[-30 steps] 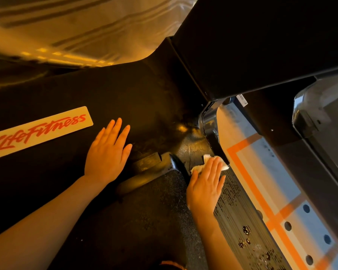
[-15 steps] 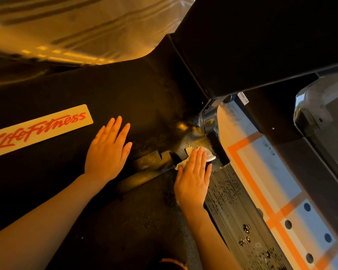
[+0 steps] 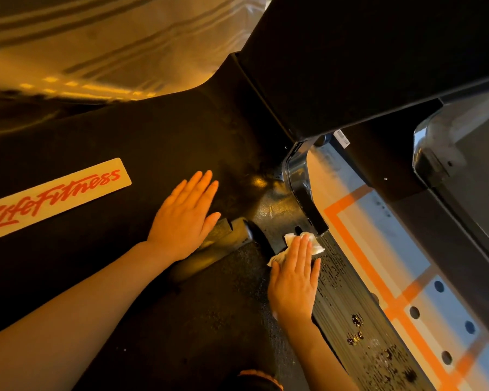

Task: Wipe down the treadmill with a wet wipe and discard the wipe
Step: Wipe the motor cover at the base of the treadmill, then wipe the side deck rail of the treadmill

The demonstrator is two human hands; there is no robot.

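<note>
Head view: the white wipe [image 3: 299, 246] lies on the treadmill's [image 3: 181, 153] ribbed side rail [image 3: 347, 306], pressed under the flat, straight, close-together fingers of the right hand [image 3: 294, 280]. At ten o'clock, the left hand [image 3: 184, 218] rests flat, fingers slightly apart.

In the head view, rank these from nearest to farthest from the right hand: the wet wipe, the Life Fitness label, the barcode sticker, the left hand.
1. wet wipe: pressed flat under the right hand's fingers.
2. left hand: to its left, flat on the black cover.
3. barcode sticker: up ahead, slightly right, by the upright's base.
4. Life Fitness label: far left on the cover.
</note>
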